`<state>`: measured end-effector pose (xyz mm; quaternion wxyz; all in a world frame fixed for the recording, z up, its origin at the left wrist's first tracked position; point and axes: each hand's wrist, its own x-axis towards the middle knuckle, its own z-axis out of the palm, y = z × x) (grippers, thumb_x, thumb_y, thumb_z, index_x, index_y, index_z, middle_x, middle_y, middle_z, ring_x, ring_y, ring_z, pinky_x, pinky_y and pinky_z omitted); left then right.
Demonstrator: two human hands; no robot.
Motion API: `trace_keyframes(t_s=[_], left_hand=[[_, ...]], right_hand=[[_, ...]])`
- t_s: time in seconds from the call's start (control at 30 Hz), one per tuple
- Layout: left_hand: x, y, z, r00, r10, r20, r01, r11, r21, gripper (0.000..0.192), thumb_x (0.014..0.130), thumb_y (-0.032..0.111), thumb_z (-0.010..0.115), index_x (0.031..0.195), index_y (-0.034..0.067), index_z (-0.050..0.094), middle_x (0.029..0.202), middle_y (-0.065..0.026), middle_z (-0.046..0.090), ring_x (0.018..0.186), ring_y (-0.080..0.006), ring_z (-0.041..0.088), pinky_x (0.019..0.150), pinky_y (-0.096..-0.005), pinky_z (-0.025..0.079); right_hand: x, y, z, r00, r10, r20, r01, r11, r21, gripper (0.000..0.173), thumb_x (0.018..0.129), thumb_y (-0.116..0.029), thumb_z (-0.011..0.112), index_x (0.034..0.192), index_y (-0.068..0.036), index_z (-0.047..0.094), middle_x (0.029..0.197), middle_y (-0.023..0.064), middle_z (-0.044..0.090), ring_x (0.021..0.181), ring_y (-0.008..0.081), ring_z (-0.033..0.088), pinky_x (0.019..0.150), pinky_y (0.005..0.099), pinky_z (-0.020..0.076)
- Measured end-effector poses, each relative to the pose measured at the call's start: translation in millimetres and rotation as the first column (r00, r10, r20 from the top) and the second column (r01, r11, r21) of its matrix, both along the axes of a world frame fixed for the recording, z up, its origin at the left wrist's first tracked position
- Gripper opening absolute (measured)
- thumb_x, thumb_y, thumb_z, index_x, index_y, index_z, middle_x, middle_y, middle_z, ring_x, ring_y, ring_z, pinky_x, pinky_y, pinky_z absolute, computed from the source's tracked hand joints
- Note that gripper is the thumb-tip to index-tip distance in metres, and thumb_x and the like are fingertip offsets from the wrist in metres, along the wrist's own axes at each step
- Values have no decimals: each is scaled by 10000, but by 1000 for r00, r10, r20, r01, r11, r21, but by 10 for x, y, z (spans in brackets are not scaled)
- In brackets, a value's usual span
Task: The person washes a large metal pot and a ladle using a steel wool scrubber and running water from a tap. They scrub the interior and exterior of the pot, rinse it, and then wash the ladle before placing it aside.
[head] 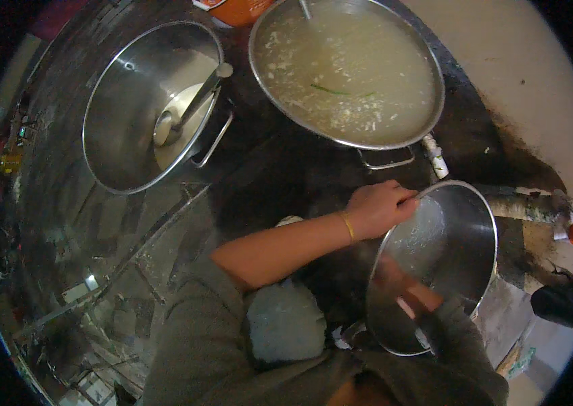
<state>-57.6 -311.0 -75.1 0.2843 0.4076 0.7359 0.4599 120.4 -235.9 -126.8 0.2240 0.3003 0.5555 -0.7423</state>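
A deep stainless steel pot [469,243] stands tilted in front of me on the right, with shallow cloudy liquid [426,228] in it. Its far left rim is gripped by my left hand [380,208], with a thin gold-coloured bracelet at the wrist. Inside the pot's mouth, close to its left wall, is my right hand [393,279]. That hand is blurred, so whether it holds anything is unclear.
Ahead, a wide metal pot [342,144] of pale soup with white bits has a handle sticking out. Another steel pot [124,96] at left holds a ladle [200,99] and pale liquid. A log [524,209] lies at right. Scraps litter the floor at left.
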Motion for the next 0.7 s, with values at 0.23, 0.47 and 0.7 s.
trace_keyframes(t_s=[0.23,0.47,0.7], left_hand=[[-28,-8,39,1000,-12,-11,12,1000,0,404,921,417,453,1131,127,640,983,-128,605,915,-329,602,789,-418,495],[9,24,-39,999,35,-19,-34,997,71,359,919,352,501,1038,49,651,1009,-149,615,920,-340,599,799,-407,492],[-8,52,-48,999,24,31,-26,997,78,371,911,373,503,1064,69,652,1023,-141,624,937,-341,605,792,-404,489]], right_hand=[[287,48,54,887,432,164,-449,890,84,660,773,-148,646,1368,-51,376,1291,101,504,1137,226,497,934,370,426],[-478,262,-604,876,-482,-7,455,832,-319,562,794,-247,667,1281,-40,478,1217,114,562,1084,237,545,921,379,448],[50,-146,-1146,975,-183,127,203,966,-161,510,777,-147,658,1256,-52,512,1163,107,598,1037,203,570,863,355,476]])
